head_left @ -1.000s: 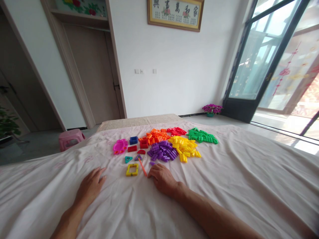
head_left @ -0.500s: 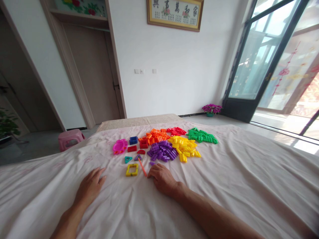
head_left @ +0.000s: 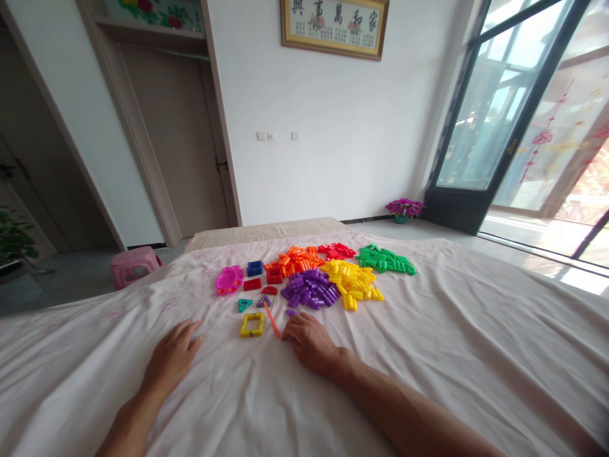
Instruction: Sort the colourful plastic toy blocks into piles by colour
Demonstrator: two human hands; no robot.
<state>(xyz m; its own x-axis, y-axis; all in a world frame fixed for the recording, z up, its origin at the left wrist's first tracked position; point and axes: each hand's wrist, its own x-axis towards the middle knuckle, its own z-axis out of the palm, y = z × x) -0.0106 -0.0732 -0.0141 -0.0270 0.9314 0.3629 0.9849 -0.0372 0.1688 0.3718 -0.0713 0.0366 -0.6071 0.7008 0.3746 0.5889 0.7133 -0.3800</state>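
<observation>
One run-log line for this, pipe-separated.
left hand: on cloth | right hand: by orange stick, grip unclear | yellow square frame: between hands

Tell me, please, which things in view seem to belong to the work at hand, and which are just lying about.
Likely in use:
- orange stick, by the right hand
- yellow square frame
- pink flower-shaped dish
- purple pile, yellow pile, orange pile, red pile, green pile

Likely just around:
- pink stool
- potted flowers
- framed picture

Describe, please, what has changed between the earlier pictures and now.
Nothing visibly moved, and nothing was taken up or let go. The left hand stays on the cloth, the right hand beside the orange stick; the yellow square frame and purple pile lie as before.
</observation>
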